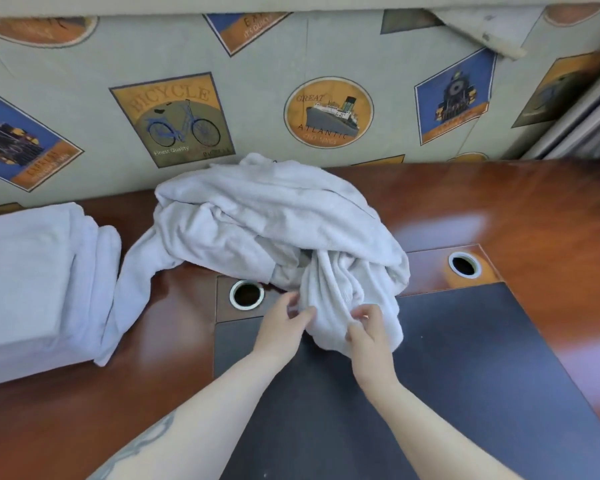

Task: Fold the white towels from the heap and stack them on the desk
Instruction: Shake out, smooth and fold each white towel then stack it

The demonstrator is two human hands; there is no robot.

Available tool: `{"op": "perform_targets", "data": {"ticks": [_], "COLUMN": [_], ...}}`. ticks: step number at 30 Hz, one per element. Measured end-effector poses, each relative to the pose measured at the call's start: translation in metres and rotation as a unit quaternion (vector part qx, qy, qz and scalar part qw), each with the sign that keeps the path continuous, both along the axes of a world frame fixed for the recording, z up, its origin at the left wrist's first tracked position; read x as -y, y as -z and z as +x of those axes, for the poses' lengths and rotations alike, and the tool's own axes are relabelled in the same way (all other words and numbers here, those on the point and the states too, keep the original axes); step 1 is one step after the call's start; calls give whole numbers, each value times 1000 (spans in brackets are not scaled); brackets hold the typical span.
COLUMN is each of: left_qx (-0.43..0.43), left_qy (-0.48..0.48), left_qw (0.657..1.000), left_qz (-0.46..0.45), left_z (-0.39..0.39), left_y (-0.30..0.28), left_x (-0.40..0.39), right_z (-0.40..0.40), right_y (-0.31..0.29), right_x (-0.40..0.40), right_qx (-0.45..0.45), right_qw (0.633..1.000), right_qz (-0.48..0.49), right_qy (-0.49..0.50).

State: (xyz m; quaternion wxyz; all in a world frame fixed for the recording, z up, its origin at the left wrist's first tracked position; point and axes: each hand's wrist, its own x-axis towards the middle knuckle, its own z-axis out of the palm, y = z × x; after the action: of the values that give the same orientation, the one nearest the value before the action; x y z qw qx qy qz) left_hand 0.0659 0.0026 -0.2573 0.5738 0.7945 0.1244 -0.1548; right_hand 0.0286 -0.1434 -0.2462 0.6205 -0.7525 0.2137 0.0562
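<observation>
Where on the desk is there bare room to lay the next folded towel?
Free: the black mat right of both hands, and the wood beyond the right grommet hole. Crowded: the heap at centre, the folded stack far left.

White towel heap [257,216] crumpled mid-desk [499,209]; folded stack [32,282] at left edge.

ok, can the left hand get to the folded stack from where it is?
Probably yes. The left hand pinches the towel heap; the folded stack lies to its left, with only bare desk between.
</observation>
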Motion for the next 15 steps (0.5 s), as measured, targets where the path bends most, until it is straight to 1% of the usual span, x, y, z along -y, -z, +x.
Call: {"op": "perform_targets", "data": {"ticks": [1,2,5,7,8,10,12,13,15], "left_qx": [-34,-64,-110,-104,-87,-19,58,86,126], "left_qy": [-11,-23,-24,-33,-34,-11,38,72,153], "left_qw": [997,990,972,965,967,975,969,962,949], "left_qz": [-71,-121,-204,-240,-237,-219,-235,-248,-244], "left_z": [-9,-17,-47,-65,-74,-90,-109,-120,-139], "left_y": [-6,-10,-28,-47,-58,-89,-119,-131,-144], "left_x": [5,9,11,16,21,37,53,60,68], "right_z": [-8,-14,-36,-52,-61,-79,-98,-108,-126], "right_y": [-9,-18,-51,-69,-77,-95,-107,-110,-115], "right_x": [-4,-5,-1,8,13,24,35,42,53], "right_qx": [-22,-50,-83,-82,-67,-1,59,75,56], "right_qw": [998,994,990,989,988,980,970,966,952], "right_qz": [59,97,112,123,140,178,191,206,291], "right_qy": [27,30,-21,-2,21,90,139,138,74]}}
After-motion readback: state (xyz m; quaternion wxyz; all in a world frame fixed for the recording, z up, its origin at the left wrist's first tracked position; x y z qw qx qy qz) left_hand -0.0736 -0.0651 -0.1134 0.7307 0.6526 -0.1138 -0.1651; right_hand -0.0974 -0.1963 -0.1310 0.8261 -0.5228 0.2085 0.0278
